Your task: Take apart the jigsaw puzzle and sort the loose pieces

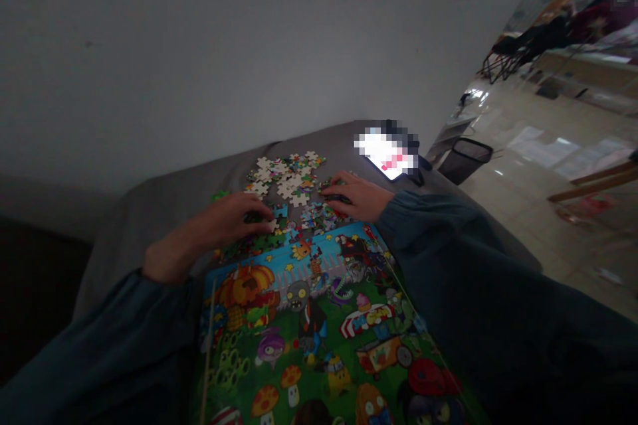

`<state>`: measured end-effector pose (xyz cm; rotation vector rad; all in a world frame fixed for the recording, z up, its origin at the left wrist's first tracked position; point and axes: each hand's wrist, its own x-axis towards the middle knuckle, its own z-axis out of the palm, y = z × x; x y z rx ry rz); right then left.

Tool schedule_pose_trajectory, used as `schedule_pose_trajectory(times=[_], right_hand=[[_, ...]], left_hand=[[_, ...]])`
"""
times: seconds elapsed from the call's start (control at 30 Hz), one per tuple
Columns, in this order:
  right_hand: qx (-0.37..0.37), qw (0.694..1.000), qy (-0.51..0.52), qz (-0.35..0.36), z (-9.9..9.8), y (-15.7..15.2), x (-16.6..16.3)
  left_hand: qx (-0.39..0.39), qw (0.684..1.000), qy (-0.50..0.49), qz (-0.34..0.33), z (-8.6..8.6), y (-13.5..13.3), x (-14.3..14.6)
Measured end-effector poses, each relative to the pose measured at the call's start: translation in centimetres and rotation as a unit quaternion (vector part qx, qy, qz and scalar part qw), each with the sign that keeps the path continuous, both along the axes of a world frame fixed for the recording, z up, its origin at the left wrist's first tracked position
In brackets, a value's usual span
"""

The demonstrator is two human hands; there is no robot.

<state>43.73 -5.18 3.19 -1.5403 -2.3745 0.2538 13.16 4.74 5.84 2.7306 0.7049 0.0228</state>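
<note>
My left hand (232, 218) is closed, thumb and fingers pinching a pale jigsaw puzzle piece (274, 225) just above the far edge of the puzzle picture. My right hand (357, 196) is low over the table to the right, fingers apart and bent, the tips touching or close to a few loose pieces. Between and beyond both hands lies a pile of loose puzzle pieces (294, 182), many with their pale backs up. The colourful cartoon puzzle picture (319, 332) spreads towards me, showing a pumpkin, mushrooms and zombies. Coloured pieces lie along its far edge, partly hidden by my left hand.
A lit phone (386, 154), partly pixelated, is at the table's far right corner. The grey-covered table (149, 212) meets a pale wall (224, 46). Beyond the right edge are a dark bin (466, 158), a shiny tiled floor (528, 146) and blurred furniture.
</note>
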Motion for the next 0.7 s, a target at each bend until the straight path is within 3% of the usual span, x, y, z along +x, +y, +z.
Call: schedule_pose_trajectory(times=[0.1,0.23,0.43,0.6,0.7], right_hand=[[-0.006,1.0,-0.003,0.001,-0.1,0.1,0.1],[-0.002,1.0,-0.004,0.004,0.1,0.0,0.2],[0.077,0.994,-0.016,-0.074,0.3,0.1,-1.3],[0.077,0.995,-0.058,-0.002,-0.8,0.8,-3.4],[0.071,0.996,-0.057,-0.016,-1.1,1.2,-3.5]], left_hand=[[0.01,1.0,0.006,-0.007,0.2,-0.3,0.4],[0.066,0.996,0.017,0.049,0.0,-0.2,0.5],[0.211,0.969,-0.051,0.122,-1.7,-0.3,1.2],[0.19,0.976,-0.031,0.099,-2.8,-1.7,2.6],[0.169,0.983,0.023,0.064,-2.9,-2.5,2.9]])
